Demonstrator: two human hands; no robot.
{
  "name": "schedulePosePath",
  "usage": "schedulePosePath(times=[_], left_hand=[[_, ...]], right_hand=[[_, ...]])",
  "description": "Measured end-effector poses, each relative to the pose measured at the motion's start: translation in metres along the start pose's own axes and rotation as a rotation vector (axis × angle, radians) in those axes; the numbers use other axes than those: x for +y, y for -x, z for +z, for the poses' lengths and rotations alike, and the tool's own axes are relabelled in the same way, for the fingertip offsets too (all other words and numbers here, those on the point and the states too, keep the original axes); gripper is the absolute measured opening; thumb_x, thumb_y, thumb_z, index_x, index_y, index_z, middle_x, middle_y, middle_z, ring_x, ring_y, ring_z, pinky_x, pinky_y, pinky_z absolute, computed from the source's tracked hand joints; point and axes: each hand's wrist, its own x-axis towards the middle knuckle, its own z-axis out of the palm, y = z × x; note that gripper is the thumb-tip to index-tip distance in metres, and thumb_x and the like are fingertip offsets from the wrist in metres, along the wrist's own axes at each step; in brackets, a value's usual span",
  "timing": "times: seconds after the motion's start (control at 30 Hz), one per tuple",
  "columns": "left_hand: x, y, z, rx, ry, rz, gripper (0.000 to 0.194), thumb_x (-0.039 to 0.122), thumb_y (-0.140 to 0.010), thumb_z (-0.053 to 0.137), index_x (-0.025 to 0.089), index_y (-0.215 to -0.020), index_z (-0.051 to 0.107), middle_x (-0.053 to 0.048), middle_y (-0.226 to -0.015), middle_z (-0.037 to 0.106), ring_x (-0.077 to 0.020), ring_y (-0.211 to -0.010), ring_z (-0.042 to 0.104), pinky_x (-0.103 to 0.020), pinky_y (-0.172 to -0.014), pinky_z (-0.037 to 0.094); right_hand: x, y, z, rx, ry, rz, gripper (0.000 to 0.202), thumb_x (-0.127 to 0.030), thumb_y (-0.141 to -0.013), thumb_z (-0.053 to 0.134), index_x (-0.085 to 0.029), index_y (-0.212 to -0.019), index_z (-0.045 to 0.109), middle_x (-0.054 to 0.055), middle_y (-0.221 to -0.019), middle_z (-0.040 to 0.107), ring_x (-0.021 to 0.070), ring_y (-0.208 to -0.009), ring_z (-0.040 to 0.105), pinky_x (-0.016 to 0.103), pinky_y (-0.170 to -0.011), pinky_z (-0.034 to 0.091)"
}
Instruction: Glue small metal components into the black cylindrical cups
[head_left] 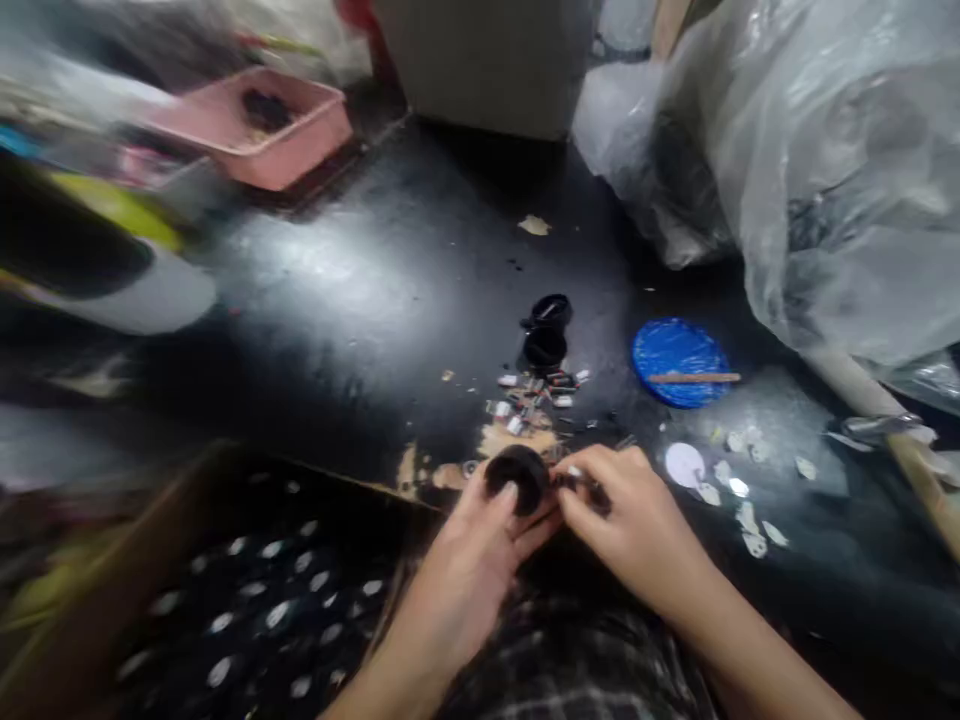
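Note:
At the table's near edge, my left hand (476, 545) is wrapped round a black round hollow part (517, 478), its thumb on the rim. Close beside it on the right, my right hand (626, 510) pinches a small dark piece with a whitish tip (581, 478); blur hides its exact kind. Just beyond my hands lies a scatter of small white and dark parts with orange bits (536, 395). Behind that scatter stand two black round cups (545, 348), one beyond the other.
A blue plastic-wrapped disc (675, 350) with a thin stick across it lies right, near pale flat pieces (750, 525). Clear plastic bags (847, 180) crowd the right. A pink bin (277, 150) stands far left. Below left, a box holds many dark pieces with white spots (277, 612).

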Motion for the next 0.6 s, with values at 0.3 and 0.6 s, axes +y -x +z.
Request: schedulePosePath(times=[0.3,0.6], left_hand=[[-0.02,-0.011,0.011,0.032,-0.093,0.116,0.024,0.026,-0.089,0.067,0.024,-0.113,0.07,-0.005,-0.118,0.072,-0.0198,-0.106,0.069,-0.034,-0.094,0.058],[-0.024,-0.017,0.018,0.013,-0.029,0.159,0.014,0.025,-0.091,0.064,0.022,-0.101,0.073,-0.006,-0.11,0.075,-0.02,-0.099,0.071,-0.036,-0.094,0.058]], right_hand=[[0.047,0.005,-0.035,0.056,0.465,0.096,0.022,-0.017,-0.094,0.055,-0.019,-0.113,0.067,0.008,-0.1,0.07,0.0243,-0.089,0.062,0.037,-0.08,0.028],[0.048,-0.007,-0.04,-0.027,0.463,0.102,0.009,-0.012,-0.087,0.058,-0.014,-0.084,0.066,0.008,-0.083,0.068,0.0197,-0.07,0.057,0.036,-0.072,0.027]])
